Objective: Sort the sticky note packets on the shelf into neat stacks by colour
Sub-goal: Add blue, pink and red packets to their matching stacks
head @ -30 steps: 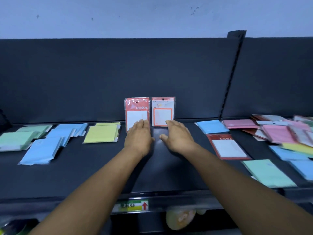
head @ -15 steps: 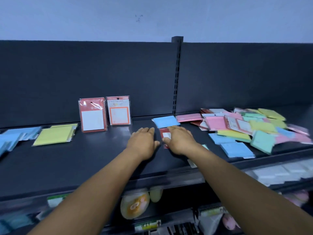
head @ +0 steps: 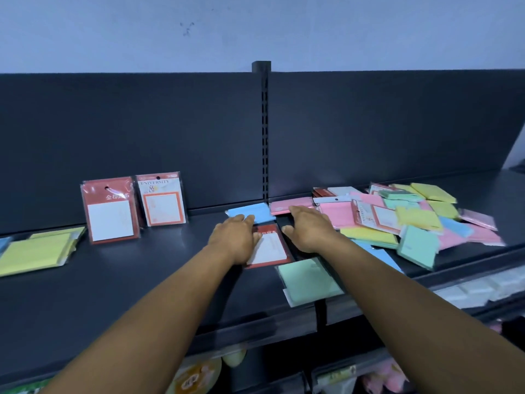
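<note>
- Head view: your left hand [head: 237, 237] lies palm down on the dark metal shelf [head: 136, 282], fingers stretched flat and together, gripping nothing; its inner edge touches the left side of the red-bordered flat packet with a white panel [head: 270, 247].
- Your right hand [head: 308, 231] is just right of that red-bordered packet, fingers extended and slightly spread, thumb pointing toward the packet; whether it touches it, you cannot tell. It grips nothing.
- Just behind the red-bordered packet lies a flat blue packet [head: 252, 212], your left fingertips at its front edge, and to the right of the blue one a flat pink packet [head: 287, 204].
- In front and to the right of the red-bordered packet lies a pale green packet [head: 308, 280], near the shelf's front edge.
- Farther right of the red-bordered packet sprawls a jumbled heap of pink, yellow, green and blue packets [head: 412, 220], overlapping at mixed angles.
- Well left of it, two red-topped packets stand upright against the dark back panel [head: 142, 137]: a white-panelled one [head: 109, 211] and, touching its right side, one printed UNIVERSITY [head: 162, 199].
- Farther left still, yellow packets [head: 37, 251] lie in a loose flat stack.
</note>
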